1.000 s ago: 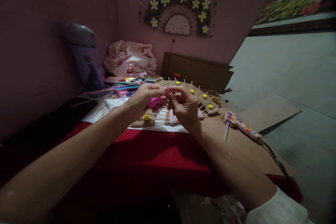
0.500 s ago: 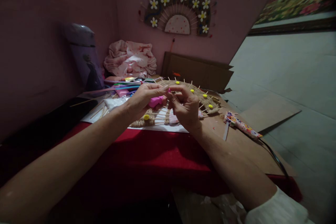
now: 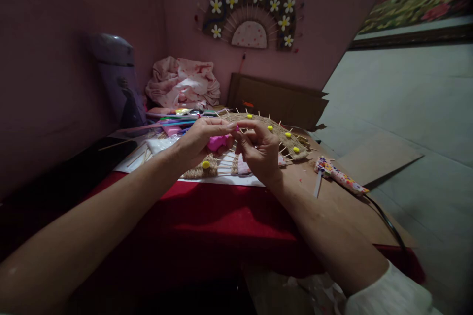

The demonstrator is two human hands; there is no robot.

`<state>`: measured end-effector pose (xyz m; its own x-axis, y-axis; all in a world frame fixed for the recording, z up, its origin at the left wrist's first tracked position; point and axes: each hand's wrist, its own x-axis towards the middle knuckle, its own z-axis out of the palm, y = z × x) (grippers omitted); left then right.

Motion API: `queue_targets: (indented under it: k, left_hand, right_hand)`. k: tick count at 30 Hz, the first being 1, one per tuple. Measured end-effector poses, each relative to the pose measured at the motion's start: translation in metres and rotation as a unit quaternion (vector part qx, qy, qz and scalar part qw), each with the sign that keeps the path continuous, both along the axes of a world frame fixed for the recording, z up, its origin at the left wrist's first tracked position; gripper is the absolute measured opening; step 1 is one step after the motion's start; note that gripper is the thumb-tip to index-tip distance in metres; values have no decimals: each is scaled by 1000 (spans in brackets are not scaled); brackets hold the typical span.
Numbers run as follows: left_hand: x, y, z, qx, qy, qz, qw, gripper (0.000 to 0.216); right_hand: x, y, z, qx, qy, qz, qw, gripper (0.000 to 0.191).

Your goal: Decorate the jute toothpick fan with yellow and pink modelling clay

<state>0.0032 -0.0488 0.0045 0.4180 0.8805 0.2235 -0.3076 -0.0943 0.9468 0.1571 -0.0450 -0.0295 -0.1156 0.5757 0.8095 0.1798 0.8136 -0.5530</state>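
My left hand (image 3: 202,139) is closed around a lump of bright pink modelling clay (image 3: 217,142), its thumb and forefinger reaching to the right. At those fingertips a small bit of the pink clay shows, and my right hand (image 3: 260,146) pinches it from the other side, fingers curled. Both hands hang over a half-round fan of woven twine (image 3: 254,119) with thin sticks poking out and yellow dots (image 3: 206,165) on it. My hands hide the fan's middle part. A pink fabric piece at its centre is partly covered by my right hand.
A flower-patterned glue gun (image 3: 342,177) with a black cord lies on the cardboard (image 3: 354,216) to the right. Pens, plastic bags (image 3: 160,144) and loose sticks are at the left. Behind stand a purple container (image 3: 123,83), bundled pink cloth (image 3: 185,81) and a cardboard sheet (image 3: 277,101).
The lump of pink clay has shifted very slightly in my left hand. Both hands otherwise keep the same place and the same pinch.
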Motion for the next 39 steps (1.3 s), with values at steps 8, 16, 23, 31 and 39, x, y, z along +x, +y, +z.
queue_targets:
  k: [8, 16, 23, 31, 39]
  left_hand:
    - [1, 1, -1, 13, 13, 10, 1000, 19]
    - [1, 3, -3, 21, 12, 7, 1000, 21]
    - [0, 3, -3, 12, 8, 16, 1000, 17]
    - [2, 1, -2, 16, 2, 18, 1000, 17]
    - [1, 3, -3, 11, 1, 24, 1000, 18]
  right_hand:
    - [0, 0, -1, -9, 0, 6, 1000, 19]
    - [-1, -1, 0, -18, 6, 26, 999, 21]
    - [0, 3, -3, -16, 0, 8, 1000, 21]
    - [-1, -1, -1, -8, 4, 7, 1000, 20]
    - [0, 0, -2, 0, -16, 2, 1000, 18]
